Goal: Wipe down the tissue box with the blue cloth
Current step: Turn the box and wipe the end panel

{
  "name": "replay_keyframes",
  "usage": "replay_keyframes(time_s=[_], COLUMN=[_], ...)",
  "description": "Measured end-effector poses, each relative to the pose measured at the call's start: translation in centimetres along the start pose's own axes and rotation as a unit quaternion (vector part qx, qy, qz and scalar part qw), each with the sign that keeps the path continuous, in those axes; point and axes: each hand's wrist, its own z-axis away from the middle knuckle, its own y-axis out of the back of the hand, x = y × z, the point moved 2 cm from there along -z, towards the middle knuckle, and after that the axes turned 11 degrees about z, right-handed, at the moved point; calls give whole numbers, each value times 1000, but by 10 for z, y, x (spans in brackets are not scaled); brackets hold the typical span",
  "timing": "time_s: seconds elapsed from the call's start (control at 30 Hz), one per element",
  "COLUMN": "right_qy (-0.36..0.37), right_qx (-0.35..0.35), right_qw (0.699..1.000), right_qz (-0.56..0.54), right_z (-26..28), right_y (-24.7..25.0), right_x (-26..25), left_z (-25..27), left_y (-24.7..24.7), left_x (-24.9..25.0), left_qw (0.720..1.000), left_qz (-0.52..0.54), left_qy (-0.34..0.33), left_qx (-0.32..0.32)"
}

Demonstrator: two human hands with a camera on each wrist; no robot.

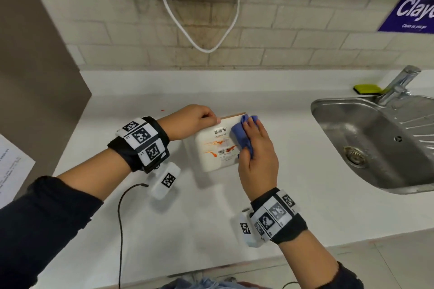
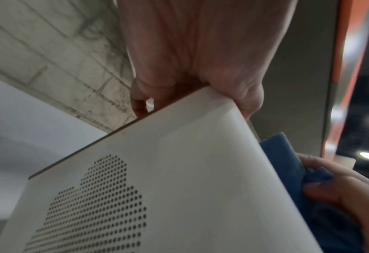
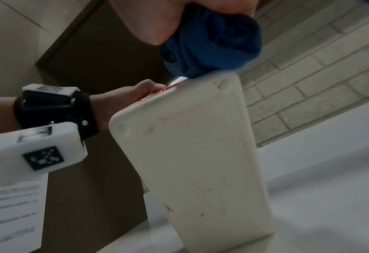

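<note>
A white tissue box (image 1: 215, 148) with orange marks and a barcode stands tilted on the white counter (image 1: 281, 171). My left hand (image 1: 197, 122) grips its upper left corner; the left wrist view shows the fingers (image 2: 248, 101) curled over the box (image 2: 157, 188) edge above a dotted pattern. My right hand (image 1: 256, 148) holds the bunched blue cloth (image 1: 239, 138) and presses it against the box's right side. In the right wrist view the cloth (image 3: 211, 42) sits on the top corner of the box (image 3: 200, 154).
A steel sink (image 1: 375, 143) with a tap (image 1: 399, 84) lies at the right, a yellow-green sponge (image 1: 367, 88) behind it. A white cable (image 1: 187, 19) hangs on the tiled wall. A brown panel (image 1: 35, 65) stands at the left. A black cord (image 1: 121, 230) runs over the counter's front.
</note>
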Motion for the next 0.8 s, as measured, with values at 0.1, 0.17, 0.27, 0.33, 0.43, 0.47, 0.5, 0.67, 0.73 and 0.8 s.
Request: replay_keyframes(time_s=[0.1, 0.17, 0.27, 0.33, 0.43, 0.47, 0.5, 0.67, 0.73, 0.8], right_qy=[87, 139, 175, 187, 214, 225, 235, 255, 274, 284], right_qx=[2, 0, 5, 8, 1, -7, -19, -95, -133, -168], right_qw=[994, 987, 981, 979, 975, 973, 971, 962, 952, 943], right_qz=[59, 83, 79, 75, 61, 52, 42, -3, -18, -38], right_z=[-19, -29, -42, -49, -53, -52, -52, -59, -60, -58], right_y=[-8, -16, -27, -29, -29, -29, -29, -33, -34, -32], right_x=[-14, -25, -39, -42, -41, -41, -42, -54, -58, -59], left_z=[-10, -17, -22, -25, -28, -29, -30, -32, -31, -29], left_y=[15, 24, 35, 39, 42, 43, 43, 45, 46, 45], left_x=[2, 1, 1, 0, -3, -5, -6, -5, -3, -3], left_qw=[1000, 999, 998, 998, 997, 996, 996, 994, 994, 994], left_qz=[8, 10, 15, 23, 39, 44, 48, 74, 73, 58], left_qy=[18, 42, 59, 61, 65, 67, 69, 68, 69, 65], left_qx=[4, -8, -22, -25, -30, -35, -41, -34, -41, -61])
